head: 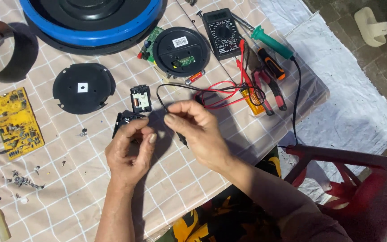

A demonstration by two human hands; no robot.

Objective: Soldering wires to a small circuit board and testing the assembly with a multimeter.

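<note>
Pinching a black wire (160, 96), the right hand (200, 132) is working beside the left hand (131, 150), gripping a black part (124, 120), near the table's (68, 197) near edge.

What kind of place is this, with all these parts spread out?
Probably an informal electronics repair spot, perhaps outdoors. On the checked cloth lie a multimeter, a soldering iron and a yellow circuit board, while both hands work a black wire.
</note>
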